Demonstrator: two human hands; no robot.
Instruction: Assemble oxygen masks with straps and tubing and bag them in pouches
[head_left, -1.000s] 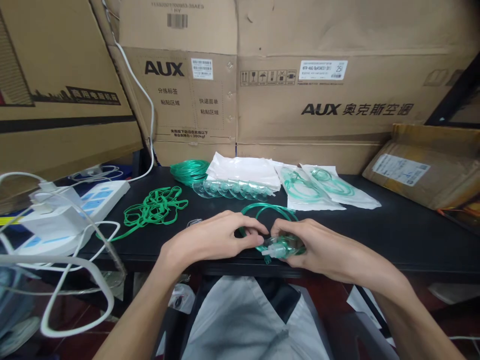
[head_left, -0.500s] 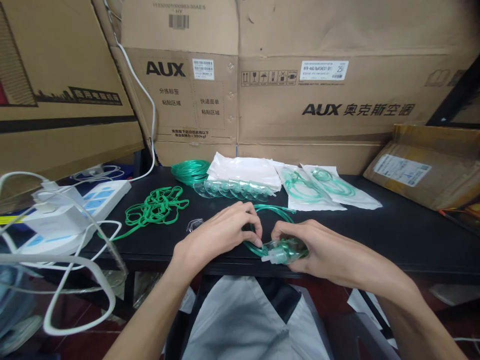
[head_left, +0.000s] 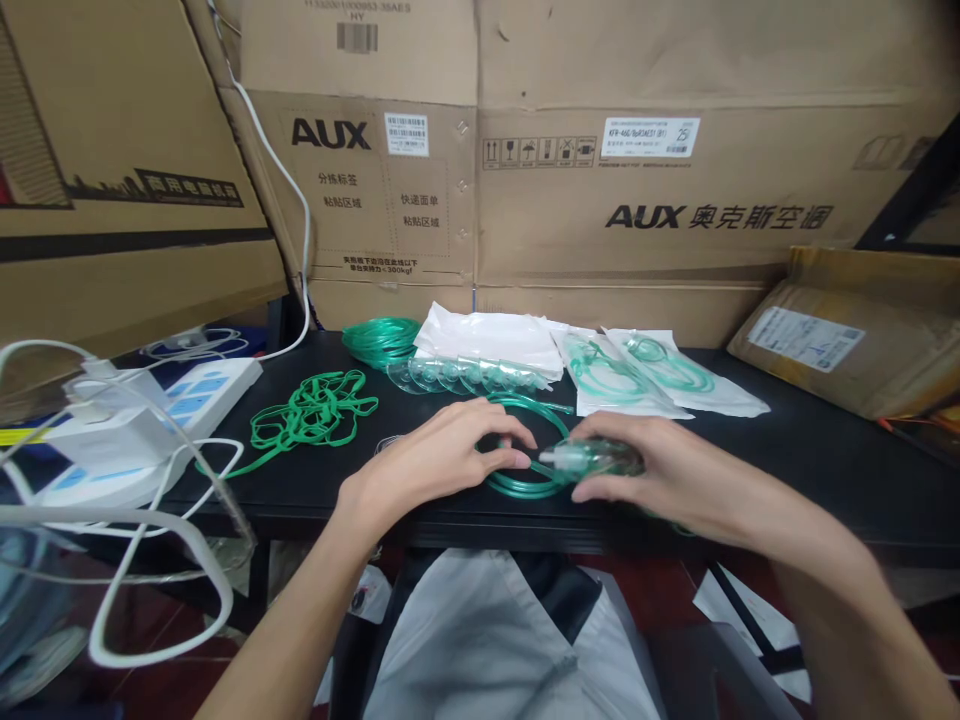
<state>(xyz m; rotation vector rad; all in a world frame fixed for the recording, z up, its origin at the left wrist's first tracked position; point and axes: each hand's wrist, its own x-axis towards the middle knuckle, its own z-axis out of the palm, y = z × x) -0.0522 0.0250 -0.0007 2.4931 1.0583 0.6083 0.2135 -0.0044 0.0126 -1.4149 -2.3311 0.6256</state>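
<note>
Mask point(head_left: 606, 458) is shifting right & back from the table point(head_left: 795, 455) edge vs. half a sec ago, in the R hand point(head_left: 664, 462). L to R: green strap pile point(head_left: 311, 412) is lying loose; L hand point(head_left: 454, 445) is curling over the tubing coil point(head_left: 525, 488), can't tell if its fingers point(head_left: 504, 459) are pinching. Coil's lying nr front edge; if joined (unclear), R hand, gripping mask, could be tugging it open.
</note>
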